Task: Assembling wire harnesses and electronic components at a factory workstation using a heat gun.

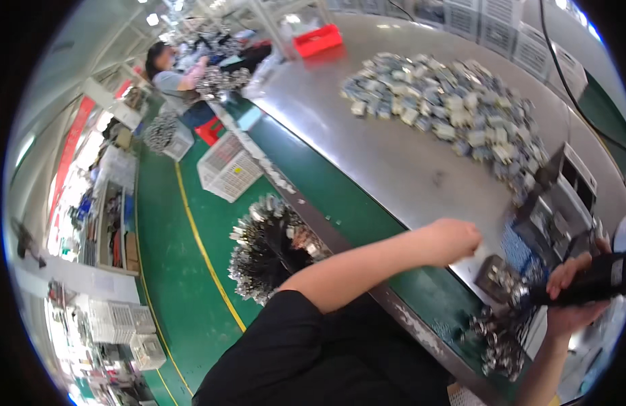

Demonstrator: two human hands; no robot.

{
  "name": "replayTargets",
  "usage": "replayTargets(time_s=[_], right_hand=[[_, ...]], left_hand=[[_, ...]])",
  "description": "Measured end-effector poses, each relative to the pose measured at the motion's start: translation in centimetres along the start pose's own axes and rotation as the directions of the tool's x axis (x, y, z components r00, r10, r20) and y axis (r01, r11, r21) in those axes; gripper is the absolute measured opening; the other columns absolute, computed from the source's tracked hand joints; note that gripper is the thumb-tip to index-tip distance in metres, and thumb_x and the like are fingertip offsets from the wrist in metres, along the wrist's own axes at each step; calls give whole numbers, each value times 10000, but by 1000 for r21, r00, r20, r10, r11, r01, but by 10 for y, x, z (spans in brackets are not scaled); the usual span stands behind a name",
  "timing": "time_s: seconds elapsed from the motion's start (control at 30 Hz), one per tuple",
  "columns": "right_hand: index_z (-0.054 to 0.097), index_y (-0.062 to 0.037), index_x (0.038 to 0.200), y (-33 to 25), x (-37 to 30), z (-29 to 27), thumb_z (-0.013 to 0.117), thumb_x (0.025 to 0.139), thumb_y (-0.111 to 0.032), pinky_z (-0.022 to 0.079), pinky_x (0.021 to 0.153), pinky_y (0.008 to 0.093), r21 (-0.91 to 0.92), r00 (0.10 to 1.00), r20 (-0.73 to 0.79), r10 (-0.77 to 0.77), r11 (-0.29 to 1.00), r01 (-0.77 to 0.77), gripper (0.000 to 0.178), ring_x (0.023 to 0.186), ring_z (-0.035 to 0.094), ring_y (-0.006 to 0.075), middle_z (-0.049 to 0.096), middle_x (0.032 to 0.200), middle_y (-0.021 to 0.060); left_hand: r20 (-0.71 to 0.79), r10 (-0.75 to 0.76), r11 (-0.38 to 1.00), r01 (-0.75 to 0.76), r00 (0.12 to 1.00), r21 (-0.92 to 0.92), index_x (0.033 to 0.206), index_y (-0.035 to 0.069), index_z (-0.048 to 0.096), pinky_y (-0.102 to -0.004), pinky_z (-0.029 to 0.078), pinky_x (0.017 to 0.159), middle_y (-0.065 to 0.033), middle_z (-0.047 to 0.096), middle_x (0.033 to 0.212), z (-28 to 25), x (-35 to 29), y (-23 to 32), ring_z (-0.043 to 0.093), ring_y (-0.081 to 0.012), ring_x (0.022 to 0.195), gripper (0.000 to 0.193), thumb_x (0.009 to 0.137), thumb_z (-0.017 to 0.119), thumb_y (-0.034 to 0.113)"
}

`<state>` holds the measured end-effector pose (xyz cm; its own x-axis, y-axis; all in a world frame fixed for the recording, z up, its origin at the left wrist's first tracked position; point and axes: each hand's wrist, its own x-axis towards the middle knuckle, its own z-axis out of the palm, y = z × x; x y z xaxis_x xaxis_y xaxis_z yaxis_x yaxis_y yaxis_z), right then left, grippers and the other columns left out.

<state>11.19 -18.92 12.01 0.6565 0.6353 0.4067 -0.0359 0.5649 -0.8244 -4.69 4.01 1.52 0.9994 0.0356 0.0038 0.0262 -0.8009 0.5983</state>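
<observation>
Marking (617,273) on black object (594,281), unreadable

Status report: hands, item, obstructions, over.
Left hand curled, contents unseen. Right hand gripping black object. Shiny metal parts clustered close by.

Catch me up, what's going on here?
A person's right hand is closed around a long black object, with shiny metal pieces close by on the left. The left hand is curled by the edge of the metal worktop; whether it holds anything can't be seen. A broad pile of small grey and pale pieces lies on that worktop. Further off, at upper left, is a co-worker.
</observation>
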Motion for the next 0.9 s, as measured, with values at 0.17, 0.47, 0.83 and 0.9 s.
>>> replayTargets(time_s=[0.17,0.47,0.83,0.9], right_hand=[[276,12,1590,-14,6,4,572,835,-927,495,561,335,-65,995,51,84,995,-81,1241,594,568,178,547,778,69],[262,-10,1615,-17,5,1,581,836,-919,485,608,354,-82,982,129,138,988,-128,1239,607,564,189,545,818,70],[256,3,1603,-22,1,4,553,812,-955,507,623,355,-180,981,119,155,975,-132,1277,608,582,187,555,813,73],[253,3,1605,-24,0,4,551,818,-952,506,622,354,-170,979,148,142,979,-116,1273,607,581,187,555,812,74]], left_hand=[[-228,-99,960,33,969,-278,1211,-23,706,-424,582,908,-199,754,1083,-29,-17,-7,741,-319,1016,270,1026,670,169],[-160,-6,986,-21,987,-166,1082,19,738,-334,520,675,-71,670,883,-30,-28,4,618,-190,703,234,891,827,122],[-87,22,998,-27,996,-65,1055,17,692,-340,565,724,-78,708,924,-17,-15,15,721,-213,807,128,953,744,75],[-40,-91,926,70,995,-372,1068,0,684,-317,575,741,-72,716,927,-19,-18,23,728,-181,829,122,974,731,61]])
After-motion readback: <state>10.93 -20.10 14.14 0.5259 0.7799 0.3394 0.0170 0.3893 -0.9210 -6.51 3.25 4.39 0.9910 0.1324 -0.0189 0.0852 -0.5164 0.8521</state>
